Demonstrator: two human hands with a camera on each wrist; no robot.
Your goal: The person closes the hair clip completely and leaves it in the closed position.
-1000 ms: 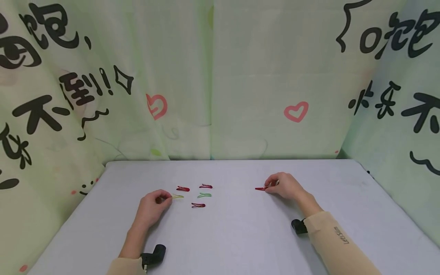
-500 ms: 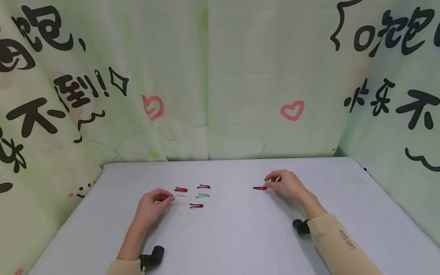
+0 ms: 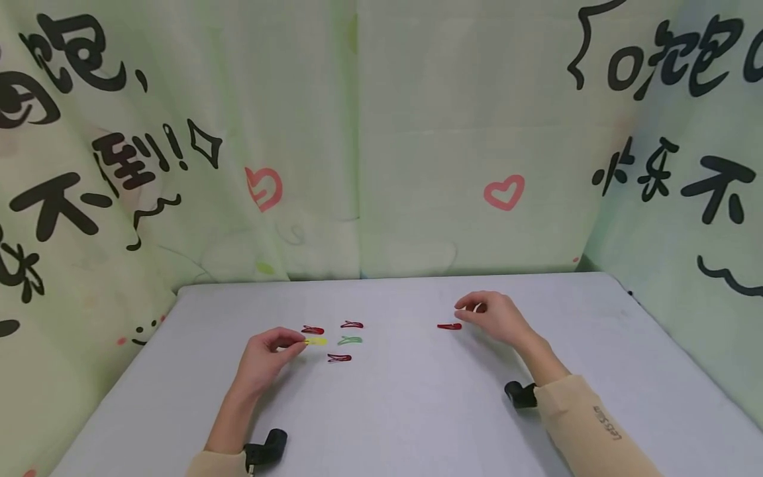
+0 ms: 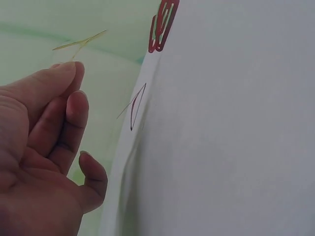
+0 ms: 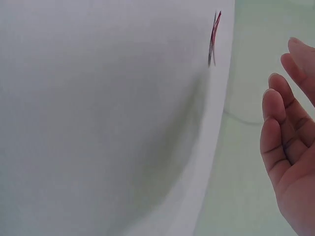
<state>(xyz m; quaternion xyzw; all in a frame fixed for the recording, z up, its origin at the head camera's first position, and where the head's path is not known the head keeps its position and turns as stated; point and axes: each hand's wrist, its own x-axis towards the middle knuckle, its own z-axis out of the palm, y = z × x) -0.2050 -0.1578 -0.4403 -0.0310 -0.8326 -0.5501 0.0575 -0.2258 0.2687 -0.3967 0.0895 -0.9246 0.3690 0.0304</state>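
Between thumb and forefinger, my left hand (image 3: 271, 354) pinches a yellow snap hair clip (image 3: 316, 342) by one end. In the left wrist view that yellow clip (image 4: 81, 43) appears edge-on, its two arms spread. My right hand (image 3: 491, 318) hovers over the table just behind and right of a red hair clip (image 3: 450, 326), apart from it. Its fingers (image 5: 273, 105) are loosely bent and hold nothing in the right wrist view. Near the left hand lie a red clip (image 3: 312, 330), another red clip (image 3: 352, 324), a green clip (image 3: 350, 340) and a dark red clip (image 3: 340, 358).
A white cloth covers the table (image 3: 405, 411). Pale green curtains (image 3: 429, 132) with black lettering and pink hearts enclose its back and sides. Black wrist cameras are strapped at the left cuff (image 3: 268, 447) and right cuff (image 3: 520, 395).
My right hand has let go of the red clip on the right and drawn up off it. My left hand has lifted the yellow clip and turned it so its flat face shows.
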